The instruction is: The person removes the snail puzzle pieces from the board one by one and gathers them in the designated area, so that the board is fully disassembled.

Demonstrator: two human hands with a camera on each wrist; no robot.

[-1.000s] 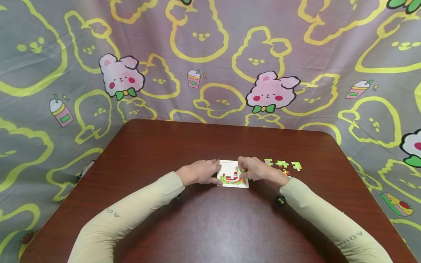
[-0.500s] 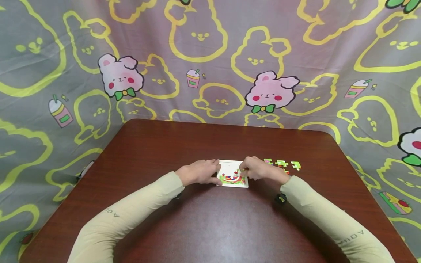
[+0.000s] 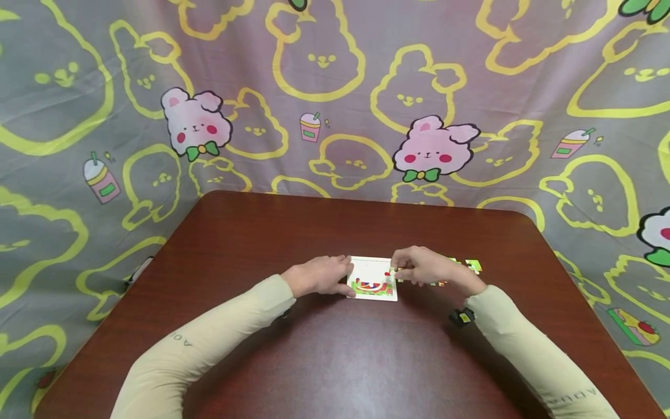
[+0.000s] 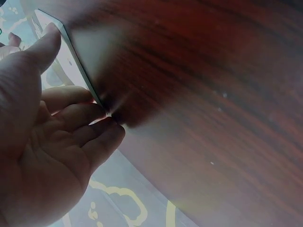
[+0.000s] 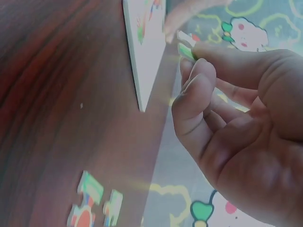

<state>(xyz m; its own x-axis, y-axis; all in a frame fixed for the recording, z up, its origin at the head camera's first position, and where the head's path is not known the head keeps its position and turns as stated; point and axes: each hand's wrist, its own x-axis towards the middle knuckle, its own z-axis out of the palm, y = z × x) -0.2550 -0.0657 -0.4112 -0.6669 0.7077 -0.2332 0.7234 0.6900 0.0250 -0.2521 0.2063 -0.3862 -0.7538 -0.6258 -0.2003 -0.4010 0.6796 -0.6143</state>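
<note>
now the right hand (image 3: 426,266) has moved to the right edge of the white square puzzle board (image 3: 368,266), pinching a small green-and-white puzzle piece (image 5: 186,50); it seems not fitted yet. the left hand (image 3: 320,276), loosely spread, touches the left edge.

High head view facing forward and down across the table (image 3: 324,355), close wrist views along left hand (image 4: 52,151) and right hand (image 5: 241,137), both sharing the white board (image 5: 147,71)
</note>
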